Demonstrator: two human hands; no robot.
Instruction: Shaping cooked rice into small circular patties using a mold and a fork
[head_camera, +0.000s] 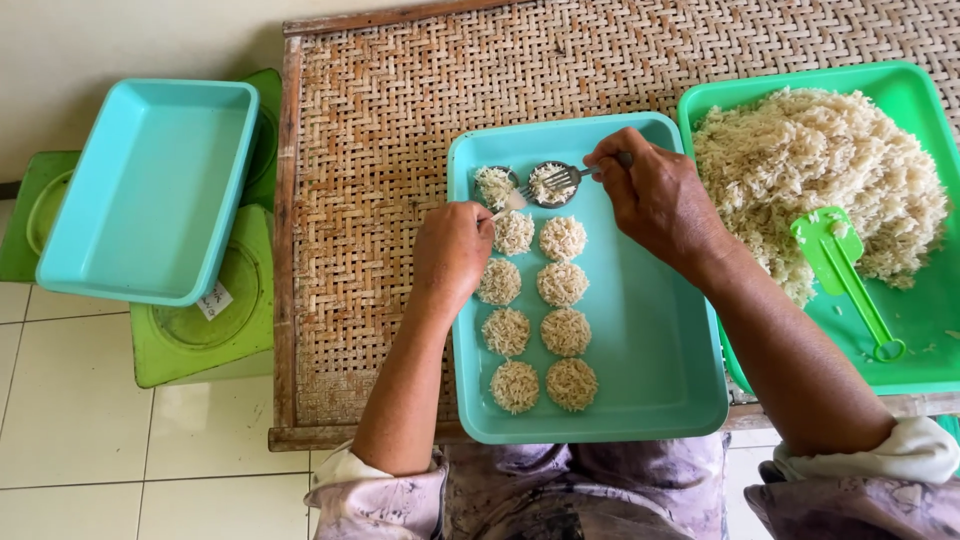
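Down on a woven rattan table (400, 150) with a wooden frame sits a teal tray (640, 360), and everything else is placed around it. On the tray's left half lie two columns of small round rice cakes (540, 320), pressed flat, running from the near edge toward the far edge. At the far end of those columns stand two small round moulds (525, 185) filled with rice. The right hand (655, 195) is closed around the handle of a fork (570, 177), whose tines rest on the rice in the right-hand mould. The left hand (455, 250) hovers at the tray's left edge, fingers curled in beside the left mould; it seems to pinch something small and pale, though the view is too poor to say what.

Right of the tray, touching it, a green tray (920, 350) holds a heap of loose rice (810, 170) with a green plastic paddle (845, 275) lying on it. Left of the table, well apart from the tray, an empty teal tub (150, 190) rests on green plastic stools (200, 340). The floor (70, 440) is pale tile, and a cream wall (100, 40) runs behind.
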